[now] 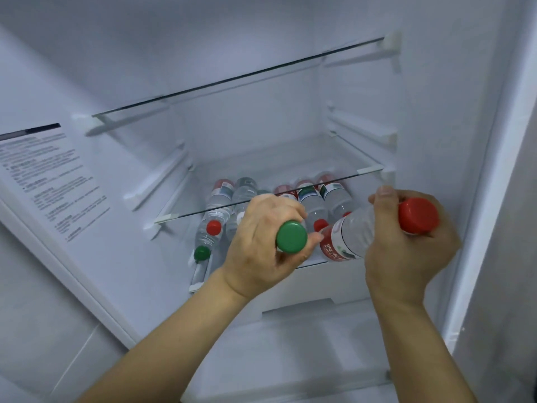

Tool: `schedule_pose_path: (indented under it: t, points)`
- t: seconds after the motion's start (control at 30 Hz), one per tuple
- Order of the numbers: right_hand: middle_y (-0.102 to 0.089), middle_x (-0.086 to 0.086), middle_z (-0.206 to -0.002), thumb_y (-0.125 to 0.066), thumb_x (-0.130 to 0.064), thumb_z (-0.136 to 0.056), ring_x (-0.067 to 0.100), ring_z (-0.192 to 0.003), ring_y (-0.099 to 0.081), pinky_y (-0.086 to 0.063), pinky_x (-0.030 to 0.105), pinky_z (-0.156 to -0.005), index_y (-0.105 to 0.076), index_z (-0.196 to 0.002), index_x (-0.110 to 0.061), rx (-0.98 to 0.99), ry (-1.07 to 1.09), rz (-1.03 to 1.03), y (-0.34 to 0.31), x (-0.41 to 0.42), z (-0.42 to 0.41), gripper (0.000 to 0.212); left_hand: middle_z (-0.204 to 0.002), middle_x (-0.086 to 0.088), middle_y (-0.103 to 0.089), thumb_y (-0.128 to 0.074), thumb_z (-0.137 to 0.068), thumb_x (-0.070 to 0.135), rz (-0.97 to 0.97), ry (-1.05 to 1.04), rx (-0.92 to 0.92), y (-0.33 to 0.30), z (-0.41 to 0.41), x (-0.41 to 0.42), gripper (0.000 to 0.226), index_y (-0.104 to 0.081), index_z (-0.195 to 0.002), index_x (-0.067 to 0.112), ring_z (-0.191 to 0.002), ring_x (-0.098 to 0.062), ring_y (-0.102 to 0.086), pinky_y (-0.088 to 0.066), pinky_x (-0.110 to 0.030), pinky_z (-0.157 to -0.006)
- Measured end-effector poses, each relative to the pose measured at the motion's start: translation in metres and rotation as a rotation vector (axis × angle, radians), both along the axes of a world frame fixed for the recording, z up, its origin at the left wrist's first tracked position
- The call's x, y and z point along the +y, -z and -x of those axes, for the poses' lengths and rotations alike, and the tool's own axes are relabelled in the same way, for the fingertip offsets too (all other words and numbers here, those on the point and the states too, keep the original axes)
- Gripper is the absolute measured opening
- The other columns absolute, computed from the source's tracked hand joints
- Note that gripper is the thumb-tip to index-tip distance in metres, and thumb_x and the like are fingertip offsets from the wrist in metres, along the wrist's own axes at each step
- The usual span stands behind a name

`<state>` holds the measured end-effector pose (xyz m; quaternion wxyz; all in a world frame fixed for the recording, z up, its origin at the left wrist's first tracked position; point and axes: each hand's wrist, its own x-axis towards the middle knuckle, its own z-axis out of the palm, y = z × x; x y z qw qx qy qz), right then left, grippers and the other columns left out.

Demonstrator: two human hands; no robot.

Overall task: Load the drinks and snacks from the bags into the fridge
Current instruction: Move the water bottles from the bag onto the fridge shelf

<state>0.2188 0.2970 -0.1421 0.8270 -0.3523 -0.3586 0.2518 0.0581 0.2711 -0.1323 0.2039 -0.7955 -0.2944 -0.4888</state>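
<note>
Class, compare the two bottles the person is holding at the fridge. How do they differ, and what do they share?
The bottle in the left hand has a green cap; the bottle in the right hand has a red cap. The green-capped bottle's body is hidden behind the hand, while the red-capped bottle shows its clear body and red label. Both point caps toward the camera, bases toward the fridge shelf.
</note>
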Motion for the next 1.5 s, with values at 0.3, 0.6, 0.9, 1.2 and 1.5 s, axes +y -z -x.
schedule_pose_path:
  t: [0.3, 0.6, 0.9, 1.2, 1.5]
  points:
    - [-0.07, -0.003, -0.073, -0.067, -0.026, -0.083, 0.003, -0.068, -0.063, -0.045, 0.011, -0.07, -0.068, -0.077, -0.004, -0.012, 0.005, 0.033, 0.008, 0.001, 0.002, 0.023, -0.096, -0.015, -0.068, -0.071, -0.09, 0.021, 0.005, -0.027, 0.374, 0.022, 0.028, 0.042, 0.03, -0.048, -0.105, 0.011, -0.089, -0.03, -0.063, -0.048, -0.04, -0.087]
    - [-0.068, 0.005, -0.071, -0.067, -0.028, -0.084, 0.007, -0.066, -0.061, -0.046, 0.016, -0.068, -0.066, -0.074, -0.008, 0.031, 0.037, 0.028, 0.007, 0.007, -0.005, 0.023, -0.11, -0.015, -0.069, -0.065, -0.095, 0.024, -0.012, -0.068, 0.689, 0.038, 0.044, 0.069, 0.029, -0.049, -0.114, 0.007, -0.102, -0.031, -0.063, -0.05, -0.042, -0.095]
    - [-0.069, 0.005, -0.073, -0.067, -0.031, -0.083, 0.012, -0.07, -0.064, -0.046, 0.017, -0.07, -0.069, -0.077, -0.009, 0.046, 0.061, 0.032, 0.006, 0.021, -0.007, 0.023, -0.122, -0.012, -0.065, -0.061, -0.095, 0.022, 0.098, -0.19, 0.823, 0.047, 0.086, 0.101, 0.025, -0.065, -0.114, 0.005, -0.121, -0.031, -0.058, -0.039, -0.046, -0.112]
    - [-0.069, 0.003, -0.072, -0.067, -0.031, -0.084, 0.013, -0.069, -0.065, -0.046, 0.017, -0.071, -0.068, -0.077, -0.009, 0.033, 0.073, 0.0, 0.012, 0.027, 0.0, 0.024, -0.134, -0.006, -0.054, -0.07, -0.067, 0.005, 0.422, -0.717, 0.6, 0.046, 0.084, 0.131, 0.054, -0.063, -0.12, 0.01, -0.12, -0.03, -0.05, -0.054, -0.043, -0.09]
    - [-0.069, -0.004, -0.073, -0.066, -0.027, -0.084, 0.007, -0.068, -0.064, -0.046, 0.018, -0.07, -0.066, -0.076, -0.019, 0.033, 0.038, -0.038, 0.014, 0.026, 0.012, 0.011, -0.159, -0.004, -0.032, -0.056, -0.084, 0.038, 0.711, -0.489, 0.568, 0.049, 0.05, 0.11, 0.073, -0.035, -0.151, 0.018, -0.149, -0.023, -0.02, -0.013, -0.043, -0.124]
